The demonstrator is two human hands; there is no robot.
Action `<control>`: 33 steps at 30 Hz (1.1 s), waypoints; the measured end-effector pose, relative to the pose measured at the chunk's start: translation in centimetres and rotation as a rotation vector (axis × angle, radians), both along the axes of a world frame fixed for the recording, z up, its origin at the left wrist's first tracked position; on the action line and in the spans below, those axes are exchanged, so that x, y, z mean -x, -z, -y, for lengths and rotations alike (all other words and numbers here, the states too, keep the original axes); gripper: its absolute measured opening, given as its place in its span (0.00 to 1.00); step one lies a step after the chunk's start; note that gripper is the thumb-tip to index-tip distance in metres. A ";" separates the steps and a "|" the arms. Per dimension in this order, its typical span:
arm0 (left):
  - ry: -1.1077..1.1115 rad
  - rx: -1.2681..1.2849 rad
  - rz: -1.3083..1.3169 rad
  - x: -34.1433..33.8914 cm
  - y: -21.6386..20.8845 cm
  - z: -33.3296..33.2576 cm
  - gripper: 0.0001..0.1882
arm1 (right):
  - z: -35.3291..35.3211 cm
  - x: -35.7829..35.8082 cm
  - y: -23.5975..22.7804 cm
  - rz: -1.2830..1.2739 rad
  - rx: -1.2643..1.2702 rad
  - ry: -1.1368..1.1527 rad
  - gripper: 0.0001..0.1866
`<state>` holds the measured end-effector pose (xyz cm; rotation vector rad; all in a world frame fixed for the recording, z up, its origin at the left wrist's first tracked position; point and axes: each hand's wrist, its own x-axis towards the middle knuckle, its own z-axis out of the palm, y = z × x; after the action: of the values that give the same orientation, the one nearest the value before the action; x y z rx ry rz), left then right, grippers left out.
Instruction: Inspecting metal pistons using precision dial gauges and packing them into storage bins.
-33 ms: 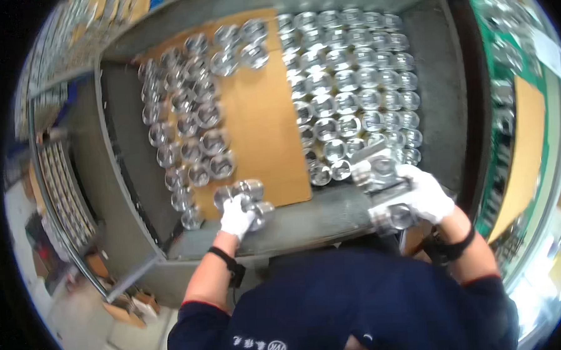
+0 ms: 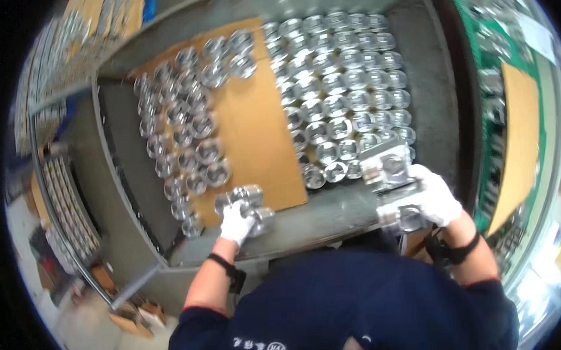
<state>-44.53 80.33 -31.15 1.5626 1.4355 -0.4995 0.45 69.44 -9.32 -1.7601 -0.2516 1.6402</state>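
1. One head view: at the near edge of the brown cardboard sheet [image 2: 257, 132], the left hand [image 2: 237, 222] curls its fingers about a piston cluster [image 2: 249, 193], too blurred to count.
2. Right of the sheet, the right hand [image 2: 437, 199] is closed on a shiny piston pair [image 2: 391, 164]; its fingertips are partly hidden.
3. Several smooth pieces share the left grasp, so an outer one could slip or knock its neighbour.
4. The pair juts beyond the right hand near the metal wall [image 2: 332, 218]; tilting might drop or dent one.
5. Packed rows of pistons [image 2: 335, 104] right of the sheet could be scratched or toppled by a careless swing.
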 end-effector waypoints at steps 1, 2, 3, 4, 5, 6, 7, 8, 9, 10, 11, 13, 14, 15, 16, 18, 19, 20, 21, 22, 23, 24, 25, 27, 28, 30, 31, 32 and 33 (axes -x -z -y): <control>0.024 0.002 0.043 -0.8 0.2 0.4 0.27 | 1.2 -1.4 -3.3 -0.024 -0.038 0.132 0.24; -0.026 0.016 0.242 -2.5 -0.6 0.5 0.25 | 3.5 -3.3 -6.5 0.127 -0.050 0.138 0.24; -0.062 0.053 0.446 -4.9 -1.8 0.8 0.23 | 5.7 -4.9 -8.1 0.238 -0.171 0.328 0.20; -0.105 0.027 0.522 -7.0 -3.8 0.9 0.21 | 8.1 -7.0 -9.1 0.420 -0.191 0.270 0.20; -0.097 -0.001 0.515 -10.9 -8.9 0.4 0.21 | 10.9 -9.3 -9.8 0.592 -0.181 0.212 0.20; -0.021 -0.078 0.436 -11.6 -10.2 0.3 0.22 | 13.4 -11.8 -10.2 0.713 -0.236 0.286 0.20; 0.021 -0.170 0.412 -11.5 -10.0 0.3 0.21 | 16.0 -14.3 -10.5 0.826 -0.288 0.347 0.19; 0.089 -0.211 0.375 -13.6 -11.2 0.1 0.20 | 18.9 -16.9 -11.6 0.942 -0.274 0.349 0.19; 0.067 -0.144 0.417 -17.7 -14.4 0.4 0.19 | 21.6 -19.8 -12.6 1.047 -0.260 0.341 0.18; 0.150 -0.229 0.469 -20.3 -15.8 0.4 0.18 | 24.0 -22.9 -13.9 1.089 -0.182 0.306 0.18; 0.223 -0.318 0.516 -22.8 -17.0 0.3 0.18 | 26.1 -26.0 -15.0 1.121 -0.107 0.263 0.19; 0.314 -0.186 0.499 -31.4 -23.8 1.2 0.17 | 29.3 -30.1 -16.7 1.298 0.176 0.249 0.20; 0.447 -0.322 0.533 -34.3 -26.3 1.3 0.17 | 30.4 -32.1 -17.3 1.324 0.260 0.282 0.21; 0.575 -0.460 0.563 -36.8 -28.2 1.3 0.17 | 31.3 -34.3 -17.6 1.347 0.340 0.310 0.22; 0.611 -0.480 0.606 -39.7 -29.7 1.3 0.17 | 32.5 -36.9 -17.9 1.344 0.414 0.274 0.22; 0.837 -0.612 0.656 -46.8 -33.2 2.2 0.18 | 36.3 -42.6 -15.3 1.392 0.468 0.340 0.22; 1.021 -0.724 0.651 -50.8 -35.1 2.9 0.20 | 37.0 -44.2 -14.9 1.433 0.536 0.382 0.23; 1.061 -0.732 0.692 -55.0 -36.2 4.2 0.21 | 37.7 -45.8 -14.4 1.410 0.691 0.431 0.24; 1.103 -0.740 0.726 -59.3 -37.4 5.9 0.22 | 39.2 -48.3 -12.4 1.405 0.680 0.441 0.24; 1.167 -0.786 0.758 -63.2 -38.6 7.6 0.23 | 41.4 -51.0 -9.5 1.419 0.687 0.552 0.26; 1.237 -0.816 0.793 -67.4 -39.0 9.3 0.23 | 43.1 -53.1 -7.6 1.425 0.709 0.661 0.27; 1.266 -0.810 0.763 -70.5 -39.7 10.6 0.23 | 41.1 -52.5 -8.1 1.250 0.747 0.537 0.33; 1.302 -0.794 0.759 -74.1 -40.2 12.5 0.23 | 40.1 -51.7 -8.3 1.269 0.809 0.493 0.30; 1.437 -0.994 0.869 -81.4 -39.0 14.6 0.22 | 38.7 -51.0 -9.5 1.247 0.737 0.525 0.31; 1.495 -0.982 0.801 -85.1 -39.4 17.0 0.21 | 39.8 -52.1 -8.8 1.196 0.740 0.580 0.30; 1.530 -0.918 0.706 -91.1 -39.1 21.0 0.20 | 39.2 -51.7 -9.8 1.172 0.717 0.573 0.30; 1.516 -0.863 0.707 -93.7 -38.6 23.5 0.20 | 39.1 -51.4 -10.3 1.164 0.707 0.575 0.30; 1.528 -0.880 0.667 -96.0 -37.9 25.9 0.19 | 39.4 -51.7 -9.7 1.211 0.710 0.597 0.29; 1.533 -0.902 0.625 -98.1 -37.0 27.7 0.18 | 39.3 -52.0 -9.3 1.230 0.701 0.599 0.27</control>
<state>53.52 52.58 5.88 3.0204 -0.3669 -0.0826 52.48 30.10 -0.02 -2.8077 0.3398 0.0354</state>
